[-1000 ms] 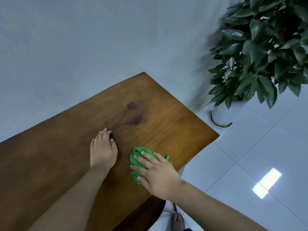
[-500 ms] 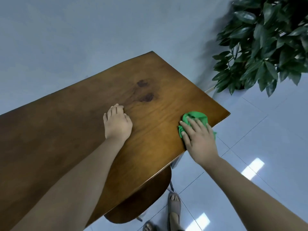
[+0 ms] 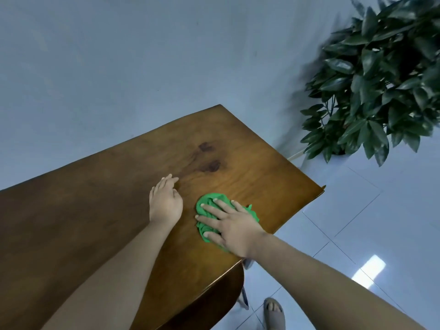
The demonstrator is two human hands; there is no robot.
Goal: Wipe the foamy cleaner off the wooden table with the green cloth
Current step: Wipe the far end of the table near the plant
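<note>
The brown wooden table [image 3: 100, 210] runs from the lower left to a corner at the right. A crumpled green cloth [image 3: 209, 201] lies on it near the right end. My right hand [image 3: 231, 225] presses flat on the cloth with spread, straight fingers and covers most of it. My left hand [image 3: 165, 201] rests flat on the bare wood just left of the cloth, fingers together. No foam shows on the wood; two dark knots [image 3: 209, 160] mark the grain beyond the hands.
A large leafy potted plant [image 3: 371, 86] stands on the tiled floor past the table's right end, by the pale wall [image 3: 142, 55]. A dark wooden seat [image 3: 214, 303] sits under the table's front edge. My sandalled foot [image 3: 275, 313] is on the floor.
My right hand has slid the cloth back left from the table's right edge toward my left hand. The left hand has stayed flat on the wood.
</note>
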